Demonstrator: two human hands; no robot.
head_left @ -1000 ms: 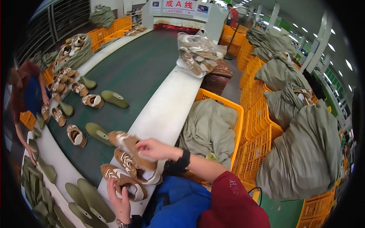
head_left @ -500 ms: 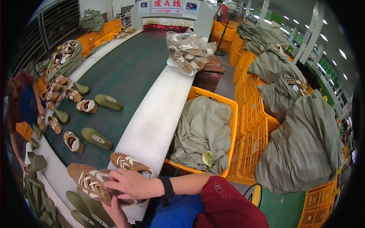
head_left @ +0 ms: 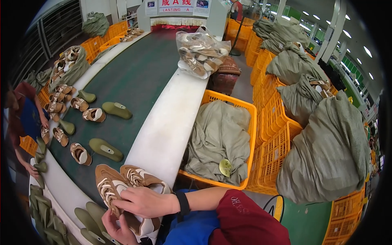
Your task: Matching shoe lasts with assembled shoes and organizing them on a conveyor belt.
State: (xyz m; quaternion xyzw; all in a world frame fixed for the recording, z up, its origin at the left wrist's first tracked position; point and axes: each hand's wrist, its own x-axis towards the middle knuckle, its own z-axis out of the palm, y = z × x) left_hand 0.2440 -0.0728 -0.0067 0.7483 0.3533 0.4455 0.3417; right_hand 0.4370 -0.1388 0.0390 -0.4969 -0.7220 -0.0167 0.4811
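The left hand (head_left: 117, 226) and the right hand (head_left: 149, 202) are both on a brown shoe (head_left: 109, 183) with white laces, at the near end of the long white table (head_left: 163, 122). The right hand lies palm down, its fingers bent and gripping the shoe near the laces; a black band (head_left: 182, 202) circles that wrist. The left hand is half closed, thumb and fingers at the shoe's opening, fingertips partly hidden. The toe points to 11 o'clock.

From that shoe, a second shoe (head_left: 145, 175) sits just beside it on the table at 1 o'clock. On the green belt (head_left: 130, 65), a loose shoe (head_left: 77, 153) stands at 10 o'clock and a green foot mould (head_left: 105, 150) at nearly 12. More moulds (head_left: 87, 216) lie close by at 8 o'clock. Well apart at 1 o'clock, a clear bag (head_left: 202, 53) of shoes rests on the table; at 2 o'clock, a yellow crate (head_left: 252, 139) holds grey-green cloth (head_left: 220, 134). Another person (head_left: 28, 118) stands across the belt at 10 o'clock.
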